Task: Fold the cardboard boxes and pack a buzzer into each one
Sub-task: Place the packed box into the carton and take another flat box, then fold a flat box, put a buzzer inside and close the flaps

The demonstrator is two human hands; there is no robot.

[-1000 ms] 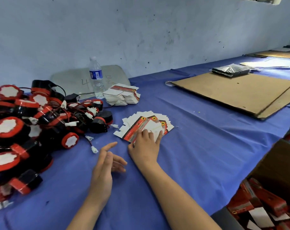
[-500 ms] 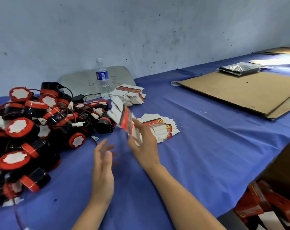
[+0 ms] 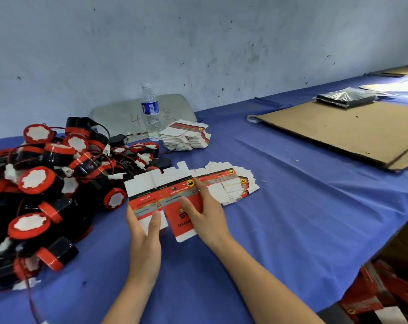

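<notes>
Both hands, left hand (image 3: 144, 226) and right hand (image 3: 206, 213), pinch one flat box blank (image 3: 162, 197); crease firmly along scored lines, keeping panels square.

Glossy printed card box blank (image 3: 172, 199), matt blue cloth table cover (image 3: 291, 206), clear plastic bottle (image 3: 150, 113)

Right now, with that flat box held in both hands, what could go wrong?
The flat box is pinched by the left hand and right hand; a crooked fold could crease its thin flaps. The buzzers lie heaped with tangled wires, so pulling one out might drag others along. The fanned spare blanks lie just behind the hands and could get scattered.
</notes>
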